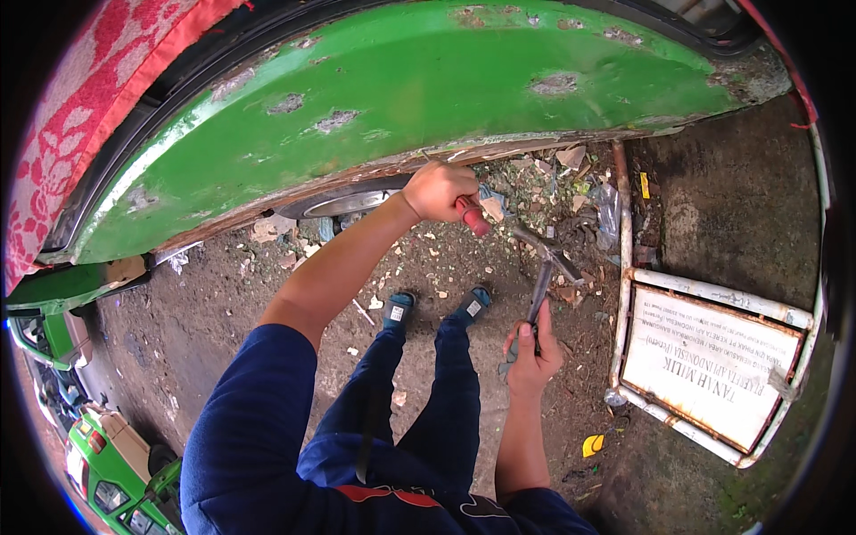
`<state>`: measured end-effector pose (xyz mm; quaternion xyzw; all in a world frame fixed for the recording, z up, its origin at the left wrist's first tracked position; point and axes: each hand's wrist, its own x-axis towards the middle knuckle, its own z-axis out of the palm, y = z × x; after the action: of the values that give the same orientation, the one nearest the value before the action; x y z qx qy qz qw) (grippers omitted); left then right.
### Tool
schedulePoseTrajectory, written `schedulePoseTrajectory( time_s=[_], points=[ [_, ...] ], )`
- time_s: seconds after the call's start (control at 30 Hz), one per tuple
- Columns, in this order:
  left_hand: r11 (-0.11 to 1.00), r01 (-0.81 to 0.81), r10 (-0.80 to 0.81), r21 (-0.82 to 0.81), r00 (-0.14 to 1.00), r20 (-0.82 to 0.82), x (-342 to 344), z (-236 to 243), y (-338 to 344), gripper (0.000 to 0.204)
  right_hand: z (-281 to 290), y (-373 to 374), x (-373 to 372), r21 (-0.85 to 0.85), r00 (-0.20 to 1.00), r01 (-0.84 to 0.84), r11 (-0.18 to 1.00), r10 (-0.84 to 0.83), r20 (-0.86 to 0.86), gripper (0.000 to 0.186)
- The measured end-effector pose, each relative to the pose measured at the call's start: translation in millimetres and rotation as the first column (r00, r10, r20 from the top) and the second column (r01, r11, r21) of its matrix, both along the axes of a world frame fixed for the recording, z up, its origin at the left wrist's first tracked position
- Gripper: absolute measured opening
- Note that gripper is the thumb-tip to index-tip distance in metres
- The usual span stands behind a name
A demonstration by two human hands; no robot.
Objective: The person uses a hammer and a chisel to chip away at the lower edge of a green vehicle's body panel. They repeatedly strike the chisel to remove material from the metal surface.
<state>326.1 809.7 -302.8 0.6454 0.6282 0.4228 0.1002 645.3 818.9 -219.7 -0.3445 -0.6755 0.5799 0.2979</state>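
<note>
My left hand (441,191) is closed around a red-handled tool (473,217), which looks like a screwdriver or chisel. Its handle end sticks out toward me, and a short bit of thin shaft shows by the lower edge of a green vehicle body panel (428,80); the tip I cannot make out. A hammer (542,283) with a metal head and slim handle is gripped in my right hand (532,357), its head raised just right of the red handle and apart from it. Bare, rough patches mark the green paint.
Paint chips and debris (419,254) litter the ground under the panel. A rusty white metal frame with a sign board (704,361) lies at right. Red patterned cloth (98,98) hangs at upper left. Green vehicles (116,455) stand at far left. My sandalled feet (399,309) are below.
</note>
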Motion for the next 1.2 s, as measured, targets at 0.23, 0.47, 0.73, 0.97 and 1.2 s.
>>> schedulePoseTrajectory(
  time_s=[0.23,0.47,0.73,0.97,1.2],
  points=[
    [0.998,-0.027,0.021,-0.053,0.995,-0.1,1.8,7.5,9.0,0.015,2.2,-0.9,0.4,-0.034,1.0,0.007,0.999,-0.007,-0.008,0.045],
    [0.985,0.027,-0.053,-0.168,0.987,-0.151,3.0,15.7,21.1,0.02,0.2,3.5,5.6,-0.05,0.999,0.035,0.998,-0.034,0.012,0.044],
    [0.944,0.031,-0.088,-0.328,0.983,-0.159,9.0,16.0,29.1,0.015,4.4,8.5,3.5,-0.146,0.994,0.11,0.983,-0.11,0.011,0.042],
    [0.877,-0.04,-0.05,-0.479,0.983,-0.175,9.3,22.7,47.9,0.01,6.9,22.9,-7.8,-0.325,0.986,0.161,0.932,-0.168,0.006,0.047],
    [0.86,-0.064,-0.01,-0.507,0.99,-0.143,7.2,21.4,58.5,0.016,-3.4,27.5,-32.2,-0.441,0.939,0.254,0.861,-0.329,-0.101,0.049]
  ],
)
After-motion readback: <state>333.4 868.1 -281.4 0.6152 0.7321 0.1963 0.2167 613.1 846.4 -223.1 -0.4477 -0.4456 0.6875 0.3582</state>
